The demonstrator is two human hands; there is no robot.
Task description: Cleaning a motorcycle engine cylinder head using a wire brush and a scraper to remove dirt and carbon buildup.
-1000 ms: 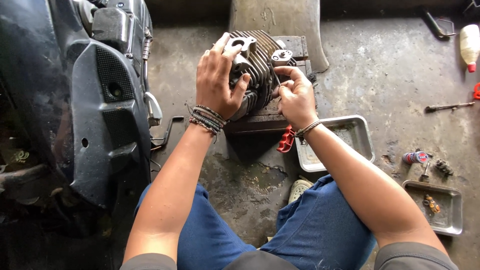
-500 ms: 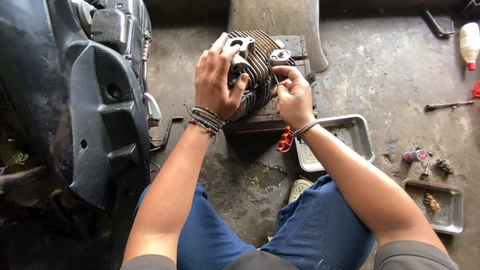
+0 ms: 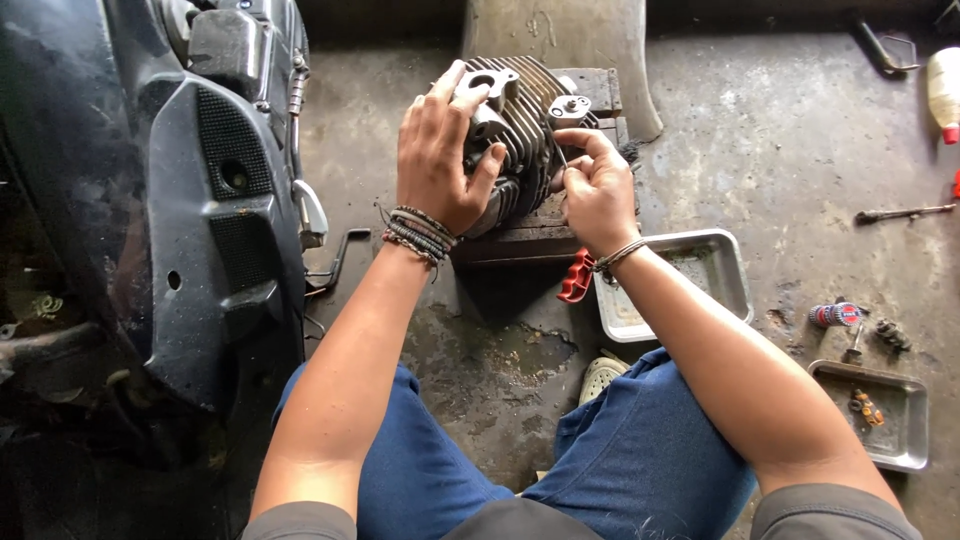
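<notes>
A grey finned engine cylinder (image 3: 528,128) rests on a dark wooden block (image 3: 540,235) on the concrete floor. My left hand (image 3: 437,155) grips the cylinder's left side, fingers spread over its top. My right hand (image 3: 597,185) sits at the cylinder's right side, its fingers pinched on a thin metal tool (image 3: 561,153) that points up toward a small round fitting on the cylinder. Beaded bracelets ring my left wrist, and a thin band rings my right.
A black scooter body (image 3: 190,200) fills the left. A metal tray (image 3: 690,280) with a red handle (image 3: 577,277) beside it lies by my right forearm. A smaller tray (image 3: 885,420), a rod (image 3: 900,212), a bottle (image 3: 942,92) and small parts lie to the right.
My right hand has shifted slightly on the cylinder's right side, working the thin tool. My left hand keeps its grip on the cylinder.
</notes>
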